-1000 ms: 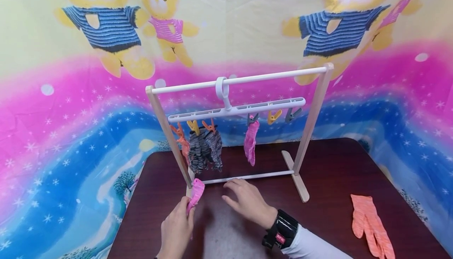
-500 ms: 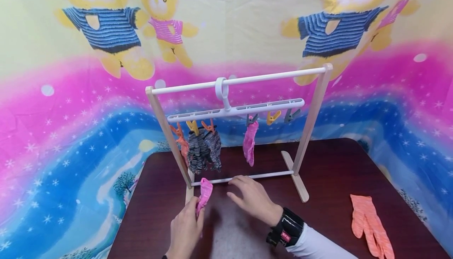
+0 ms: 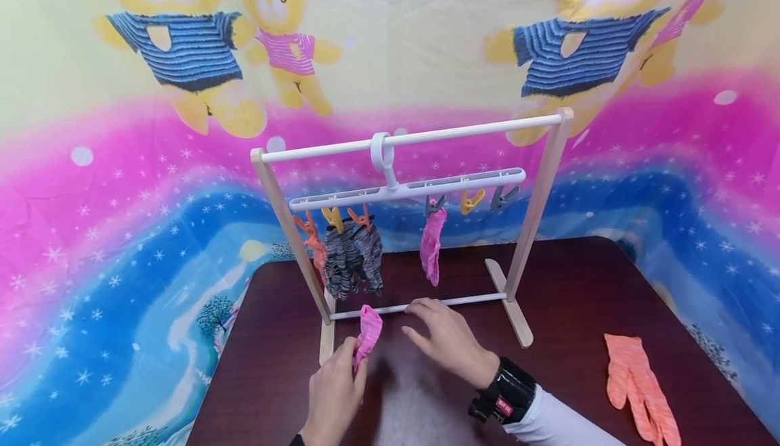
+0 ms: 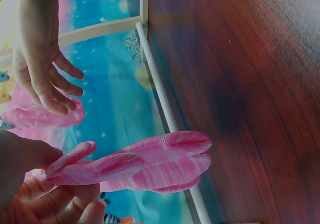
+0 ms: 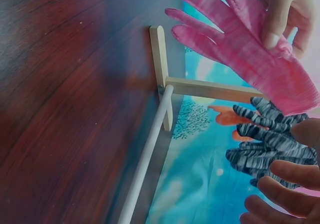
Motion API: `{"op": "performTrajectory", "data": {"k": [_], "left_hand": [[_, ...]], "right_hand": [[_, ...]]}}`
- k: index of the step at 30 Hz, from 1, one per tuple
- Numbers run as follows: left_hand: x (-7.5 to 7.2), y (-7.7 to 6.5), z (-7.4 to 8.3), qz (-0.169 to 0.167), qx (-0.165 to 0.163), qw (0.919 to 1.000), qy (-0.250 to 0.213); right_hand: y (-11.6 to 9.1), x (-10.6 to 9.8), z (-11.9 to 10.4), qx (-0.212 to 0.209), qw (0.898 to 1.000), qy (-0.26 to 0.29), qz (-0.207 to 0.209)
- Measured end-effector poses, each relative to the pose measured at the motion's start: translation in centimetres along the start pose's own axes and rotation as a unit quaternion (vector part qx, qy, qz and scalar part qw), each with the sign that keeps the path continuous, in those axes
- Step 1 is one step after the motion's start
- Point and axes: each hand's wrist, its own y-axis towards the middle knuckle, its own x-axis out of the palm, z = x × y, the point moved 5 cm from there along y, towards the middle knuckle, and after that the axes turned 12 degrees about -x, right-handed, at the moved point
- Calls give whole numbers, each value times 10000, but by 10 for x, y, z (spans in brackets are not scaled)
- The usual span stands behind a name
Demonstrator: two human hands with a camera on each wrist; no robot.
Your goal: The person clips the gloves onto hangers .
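My left hand (image 3: 334, 392) pinches a pink knit glove (image 5: 250, 49) between thumb and fingers near its cuff. In the left wrist view the pink glove (image 4: 160, 164) dangles with its fingers pointing down toward the table. To the right, my right hand (image 3: 451, 341) holds nothing; its fingers are loosely bent and apart from the glove. Behind the hands a white hanger (image 3: 402, 191) hangs on a wooden rack. Another pink glove (image 3: 431, 246) is clipped there by a grey clothespin (image 3: 435, 206). Left of it hang grey-black striped gloves (image 3: 352, 260) and an orange glove (image 3: 317, 253), also clipped.
A yellow clothespin (image 3: 471, 201) and a grey-blue clothespin (image 3: 504, 197) at the hanger's right end hold nothing. An orange glove (image 3: 640, 385) lies on the dark table (image 3: 573, 297) at right. The rack's low white crossbar (image 3: 469, 300) runs just beyond my hands.
My left hand has moved right with the pink glove. My right hand has shifted slightly right and away from me. The hung gloves stay in place.
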Motion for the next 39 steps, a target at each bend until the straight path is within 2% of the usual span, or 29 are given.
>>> {"op": "performTrajectory", "data": {"k": [10, 16, 25, 30, 39], "left_hand": [[5, 1, 9, 52, 294, 9995, -56], [5, 4, 17, -26, 317, 9994, -97], [11, 2, 36, -39, 496, 9984, -284], [15, 2, 48, -177, 599, 9973, -395], [21, 5, 63, -537, 563, 9959, -463]], "right_hand": [[-6, -5, 15, 124, 9998, -83, 108], [-4, -13, 24, 206, 9996, -9, 194], [-9, -21, 34, 479, 9987, 61, 183], [-11, -24, 39, 612, 9979, 107, 199], [-12, -31, 46, 664, 9975, 34, 241]]}}
